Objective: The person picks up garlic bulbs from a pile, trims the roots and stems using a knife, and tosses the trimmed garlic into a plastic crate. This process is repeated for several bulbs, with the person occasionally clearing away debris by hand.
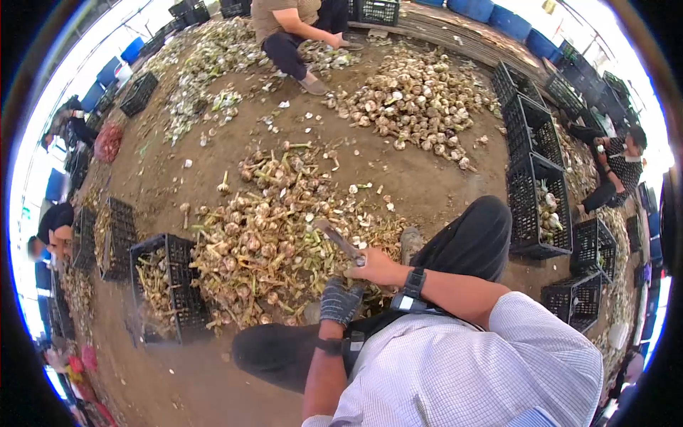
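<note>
My right hand (378, 269), bare and with a dark watch at the wrist, is closed round the handle of a blade-like tool (336, 237) that points up and to the left. Just below it, my left hand (340, 302) wears a grey patterned glove. Its fingers are curled near the tool's handle, round something too small and hidden to name. Both hands are between my knees, at the near edge of a heap of garlic bulbs with stalks (267, 235). Cut stalks and peelings lie round the heap.
A black crate (171, 285) with stalks stands left of the heap. More black crates (537, 206) line the right side. A second garlic pile (420, 99) lies ahead, beside a seated person (299, 28). Other people sit at both sides.
</note>
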The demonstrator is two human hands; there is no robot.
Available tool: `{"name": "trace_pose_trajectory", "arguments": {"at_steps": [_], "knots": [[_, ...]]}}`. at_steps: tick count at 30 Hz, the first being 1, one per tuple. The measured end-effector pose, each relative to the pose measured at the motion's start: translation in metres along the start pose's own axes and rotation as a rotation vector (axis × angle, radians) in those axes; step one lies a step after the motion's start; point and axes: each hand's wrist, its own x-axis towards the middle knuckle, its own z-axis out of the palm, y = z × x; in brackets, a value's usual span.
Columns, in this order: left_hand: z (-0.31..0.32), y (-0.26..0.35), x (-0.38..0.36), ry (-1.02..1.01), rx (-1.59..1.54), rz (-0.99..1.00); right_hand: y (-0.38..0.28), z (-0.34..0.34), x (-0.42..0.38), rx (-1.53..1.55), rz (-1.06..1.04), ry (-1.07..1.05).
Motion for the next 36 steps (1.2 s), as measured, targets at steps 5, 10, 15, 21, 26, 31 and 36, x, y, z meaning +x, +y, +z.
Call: {"name": "trace_pose_trajectory", "arguments": {"at_steps": [5,10,15,21,26,31,36], "knots": [[0.060,-0.089,0.031,0.159,-0.149,0.197,0.028,-0.036,0.016,0.096,0.087,0.244],[-0.047,-0.005,-0.035,0.299,-0.842,0.087,0.022,-0.200,0.068,0.189,0.142,0.779],[-0.119,-0.033,-0.083,0.670,-0.904,0.058,0.048,-0.257,0.089,0.292,0.076,1.091],[-0.162,-0.160,-0.154,1.174,-0.027,-0.236,0.140,-0.129,0.098,0.015,-0.099,0.745],[-0.130,-0.245,-0.133,0.871,-0.776,-0.515,0.127,-0.047,0.070,0.025,0.194,0.481],[-0.041,-0.400,-0.064,0.664,-0.454,-0.622,0.128,-0.020,0.057,-0.506,0.097,0.134],[-0.080,-0.322,-0.025,0.600,0.175,-0.947,0.093,-0.003,0.041,-0.612,0.093,-0.038]]}}
